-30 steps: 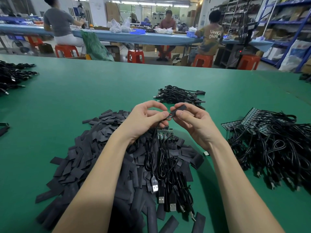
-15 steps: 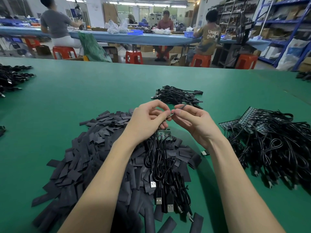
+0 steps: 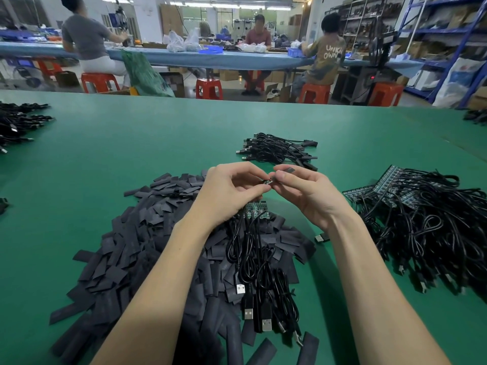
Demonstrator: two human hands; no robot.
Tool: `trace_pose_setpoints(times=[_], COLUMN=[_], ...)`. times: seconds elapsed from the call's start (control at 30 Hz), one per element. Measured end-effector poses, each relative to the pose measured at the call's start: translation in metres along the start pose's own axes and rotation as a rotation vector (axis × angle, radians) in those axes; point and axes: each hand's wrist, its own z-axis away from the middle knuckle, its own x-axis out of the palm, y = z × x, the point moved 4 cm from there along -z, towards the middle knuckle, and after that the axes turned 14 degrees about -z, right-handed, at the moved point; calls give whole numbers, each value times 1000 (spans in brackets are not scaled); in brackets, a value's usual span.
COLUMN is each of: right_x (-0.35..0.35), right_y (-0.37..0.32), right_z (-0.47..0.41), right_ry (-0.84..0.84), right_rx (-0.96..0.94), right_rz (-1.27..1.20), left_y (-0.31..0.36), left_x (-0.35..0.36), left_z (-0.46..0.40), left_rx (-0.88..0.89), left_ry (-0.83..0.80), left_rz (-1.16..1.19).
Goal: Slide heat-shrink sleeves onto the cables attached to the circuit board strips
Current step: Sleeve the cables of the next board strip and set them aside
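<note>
My left hand pinches a small green circuit board at its fingertips, held above the table. My right hand meets it from the right, thumb and fingers closed on a flat black heat-shrink sleeve whose end shows above the fingers. Below the hands a green board strip lies on the big pile of black sleeves, with black USB cables running from it toward me. How far the sleeve covers the small board is hidden by my fingers.
On the green table, a bundle of sleeved cables lies just beyond my hands. A large heap of board strips with cables fills the right. More cables lie far left. People sit at a bench behind.
My hands have stayed together above the pile. The sleeve in my right hand now sits mostly inside the fingers, and the small board shows between the two thumbs.
</note>
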Motion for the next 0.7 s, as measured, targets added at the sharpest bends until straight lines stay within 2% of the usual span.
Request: trace_pose_setpoints(times=[0.27, 0.7], right_x=[0, 2], right_y=[5, 9], right_z=[-1, 0], right_ry=[39, 14], right_rx=[-9, 4], right_rz=[-5, 130], left_y=[1, 1], left_x=[2, -5], left_z=[-1, -2], left_rx=[26, 66], left_ry=[10, 13], left_rz=[-55, -186])
